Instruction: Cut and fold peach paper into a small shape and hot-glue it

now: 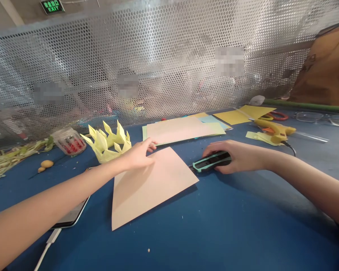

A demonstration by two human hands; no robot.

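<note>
The sheet (158,188), pale pink, lies at the middle of the bench (214,233), and its near edge casts a shadow on the blue surface. From the far left, there are dry leaves (17,154), then a small gourd (47,164), and a clear jar (70,142) in which red pieces are seen. Nearer to the person, a phone (73,216) lies partly under the left forearm, with a white cable (49,241) at its near end. Behind this forearm stands a yellow paper crown (101,143), its points turned up. The left hand (142,153) is over the far part of the sheet, its fingers loosely bent and gripping nothing; I cannot tell how firmly it touches. Behind it, a paper stack (175,130) is spread. To the right of the sheet, the right hand (233,152) is closed around a knife (210,162), whose front end points at the sheet's right edge. The two hands are apart. Farther right come yellow paper (234,116), a yellow glue gun (279,130) and, last, glasses (309,116).
</note>
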